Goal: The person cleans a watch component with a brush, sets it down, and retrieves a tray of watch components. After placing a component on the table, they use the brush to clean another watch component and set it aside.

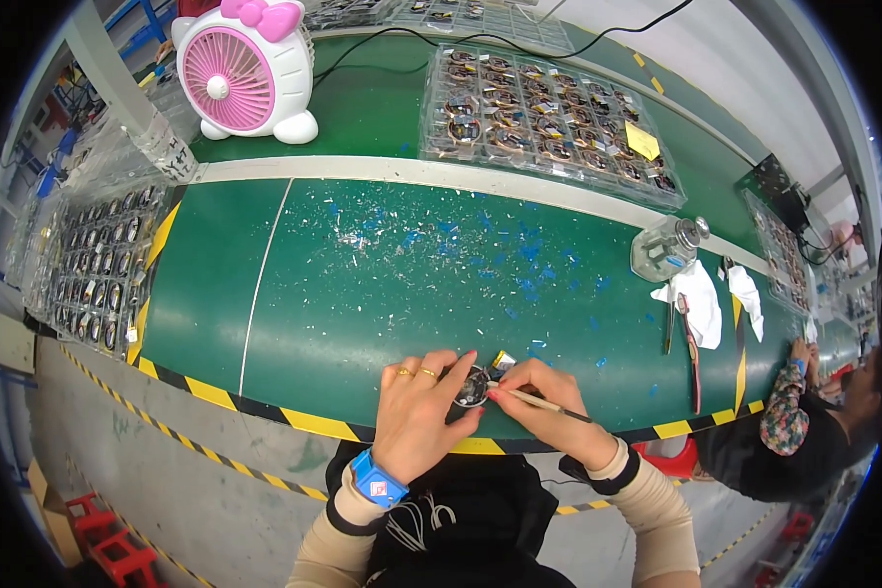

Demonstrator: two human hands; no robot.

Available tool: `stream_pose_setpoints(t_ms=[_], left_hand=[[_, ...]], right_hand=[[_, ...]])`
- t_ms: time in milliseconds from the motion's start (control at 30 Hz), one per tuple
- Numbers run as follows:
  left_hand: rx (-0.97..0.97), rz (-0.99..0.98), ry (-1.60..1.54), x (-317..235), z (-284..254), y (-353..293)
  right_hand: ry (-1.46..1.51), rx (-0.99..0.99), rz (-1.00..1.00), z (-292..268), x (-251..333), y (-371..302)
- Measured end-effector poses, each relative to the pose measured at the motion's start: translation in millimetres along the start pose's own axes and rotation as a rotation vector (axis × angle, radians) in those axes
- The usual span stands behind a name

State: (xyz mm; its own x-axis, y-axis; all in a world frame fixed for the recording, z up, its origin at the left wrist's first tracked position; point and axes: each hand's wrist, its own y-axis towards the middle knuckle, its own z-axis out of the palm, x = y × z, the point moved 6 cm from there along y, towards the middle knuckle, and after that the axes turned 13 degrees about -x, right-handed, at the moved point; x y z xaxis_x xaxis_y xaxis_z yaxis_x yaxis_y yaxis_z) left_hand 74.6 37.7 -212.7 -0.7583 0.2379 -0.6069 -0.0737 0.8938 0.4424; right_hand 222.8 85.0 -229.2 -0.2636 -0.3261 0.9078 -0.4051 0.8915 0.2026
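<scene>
Head view, left hand: the left hand (419, 412) lies at six o'clock on the green work mat (363, 284), fingers curled round a small round metal part with a dark coil face (471, 388), pinning it against the mat; two gold rings sit on its fingers and a blue wristband (375, 478) on the wrist.
Head view, right hand: the right hand (549, 402) is just beside the left, toward three o'clock, pinched narrow on a thin wooden-handled stick (544, 404) whose tip meets the round part.
Round part: at the near edge of the mat, just inside the yellow-and-black striped border (304, 423), between both hands.
Mat surface: small blue and white scraps (441, 245) lie scattered across the middle.
Twelve o'clock: a clear plastic tray of similar round parts (549, 118), with a yellow note (642, 142) on it.
Eleven o'clock: a pink and white desk fan (245, 73).
Nine o'clock: another clear tray of parts (98, 265), hanging off the mat's edge.
Two o'clock: a clear glass bottle with a metal cap (668, 250), with white cloths (701, 299) just beside it.
Three o'clock: another person's hand and patterned sleeve (786, 402) rest at the mat's edge, well apart from the work.
</scene>
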Motion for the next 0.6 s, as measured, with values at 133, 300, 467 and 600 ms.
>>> stream_pose_setpoints(t_ms=[133,300,467,600], left_hand=[[-0.014,-0.002,0.011,0.4,1.9,-0.2],[-0.035,-0.014,0.011,1.2,5.1,-2.0],[-0.039,-0.015,0.014,1.1,5.3,-2.2],[-0.028,-0.007,0.019,0.2,3.8,-2.3]], right_hand=[[0.012,0.002,-0.031,0.1,1.6,-0.8],[-0.041,-0.001,-0.008,0.1,1.0,-1.3],[-0.019,0.030,-0.080,0.1,2.1,-1.1],[0.015,0.010,0.031,0.4,0.0,-3.0]])
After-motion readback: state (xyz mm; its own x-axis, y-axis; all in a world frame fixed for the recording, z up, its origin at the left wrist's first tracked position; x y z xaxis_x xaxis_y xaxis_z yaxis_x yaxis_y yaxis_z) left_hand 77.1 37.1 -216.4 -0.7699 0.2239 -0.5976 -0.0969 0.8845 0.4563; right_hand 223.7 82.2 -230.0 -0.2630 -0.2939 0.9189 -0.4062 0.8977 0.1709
